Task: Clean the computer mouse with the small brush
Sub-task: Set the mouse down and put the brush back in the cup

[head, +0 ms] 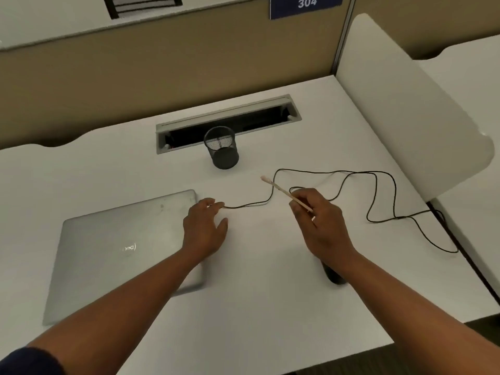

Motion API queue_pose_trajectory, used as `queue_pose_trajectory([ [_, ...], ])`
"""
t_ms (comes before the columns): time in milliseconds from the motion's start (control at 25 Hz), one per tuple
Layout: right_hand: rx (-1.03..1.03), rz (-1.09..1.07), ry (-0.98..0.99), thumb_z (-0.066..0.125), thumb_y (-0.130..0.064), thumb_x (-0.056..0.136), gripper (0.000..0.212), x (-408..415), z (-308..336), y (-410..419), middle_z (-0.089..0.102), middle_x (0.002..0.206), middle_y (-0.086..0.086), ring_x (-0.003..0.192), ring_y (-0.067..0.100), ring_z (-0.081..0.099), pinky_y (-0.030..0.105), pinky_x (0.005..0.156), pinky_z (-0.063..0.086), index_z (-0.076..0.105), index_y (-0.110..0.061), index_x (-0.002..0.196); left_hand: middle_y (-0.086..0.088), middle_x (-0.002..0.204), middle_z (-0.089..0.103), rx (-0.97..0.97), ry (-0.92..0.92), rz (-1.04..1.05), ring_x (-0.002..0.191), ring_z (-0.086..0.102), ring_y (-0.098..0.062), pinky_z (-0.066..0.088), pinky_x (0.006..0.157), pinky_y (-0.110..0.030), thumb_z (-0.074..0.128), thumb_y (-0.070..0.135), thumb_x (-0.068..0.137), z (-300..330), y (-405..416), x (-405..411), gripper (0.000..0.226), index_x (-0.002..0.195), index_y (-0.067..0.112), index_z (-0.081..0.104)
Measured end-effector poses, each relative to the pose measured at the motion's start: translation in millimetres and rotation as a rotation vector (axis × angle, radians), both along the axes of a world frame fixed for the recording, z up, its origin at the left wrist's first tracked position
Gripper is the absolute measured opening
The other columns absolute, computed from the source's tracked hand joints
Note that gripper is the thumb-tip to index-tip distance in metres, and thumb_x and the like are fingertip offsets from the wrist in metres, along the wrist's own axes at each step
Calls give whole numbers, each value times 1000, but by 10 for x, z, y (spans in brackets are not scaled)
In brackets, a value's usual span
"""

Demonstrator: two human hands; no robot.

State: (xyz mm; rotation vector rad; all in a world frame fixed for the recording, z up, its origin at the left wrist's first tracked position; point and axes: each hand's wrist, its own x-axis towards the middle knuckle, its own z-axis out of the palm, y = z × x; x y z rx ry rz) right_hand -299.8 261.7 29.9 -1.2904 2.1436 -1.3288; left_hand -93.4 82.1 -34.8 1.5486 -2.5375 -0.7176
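My right hand (319, 223) pinches a small brush (281, 191) by its thin pale handle, above the desk. Its bristle tip points up and to the left. A long black cable (373, 196) loops across the white desk (257, 307), and its left end runs under the fingertips of my left hand (205, 226). That hand lies spread on the desk beside the laptop, thumb apart from the fingers, and no mouse shows beneath it. A dark rounded object (334, 276) lies mostly hidden under my right forearm; I cannot tell whether it is the mouse.
A closed grey laptop (116, 250) lies at the left. A black mesh pen cup (222, 147) stands in front of a cable slot (230, 115). A white divider panel (400, 104) bounds the desk on the right, and a tan partition stands behind.
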Motion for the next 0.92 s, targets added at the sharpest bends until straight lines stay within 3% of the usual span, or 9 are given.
queue_pose_trajectory([
  [120,-74,-6,38,68,-12,99,13,28,179,-605,73,89,-3,79,12,62,21,73,49,76,-12,109,-9,171,37,0,-142,26,159,28,-33,32,123,-53,68,36,103,10,-469,272,63,161,21,50],
  [240,-80,22,148,67,-8,98,17,26,273,-1232,76,97,7,85,23,66,35,78,55,76,-6,112,-6,177,26,68,-271,13,164,17,-34,28,127,-54,61,45,105,31,-842,443,71,168,26,37],
  [400,92,77,310,57,-10,105,20,-45,240,-1936,73,105,14,89,25,62,46,82,57,70,-5,119,-3,165,43,138,-310,-67,153,37,-30,42,116,-45,69,56,97,118,-1107,490,74,161,29,45],
  [520,228,143,440,55,-15,106,23,-117,148,-2268,72,108,13,92,28,63,45,79,56,68,-10,124,0,150,50,203,-357,-141,139,48,-29,51,103,-40,83,52,85,229,-1244,474,79,153,29,52],
  [680,399,221,589,53,-18,107,23,-156,8,-2560,69,112,13,93,23,51,36,71,47,66,-14,127,1,144,51,212,-483,-245,131,52,-30,50,90,-36,92,44,78,328,-1344,456,80,147,28,56],
  [920,518,289,693,50,-22,108,24,-119,-101,-2702,66,121,11,108,27,49,40,82,51,61,-13,127,0,137,52,168,-495,-291,124,54,-31,47,83,-34,93,46,77,287,-1352,449,76,142,26,59],
])
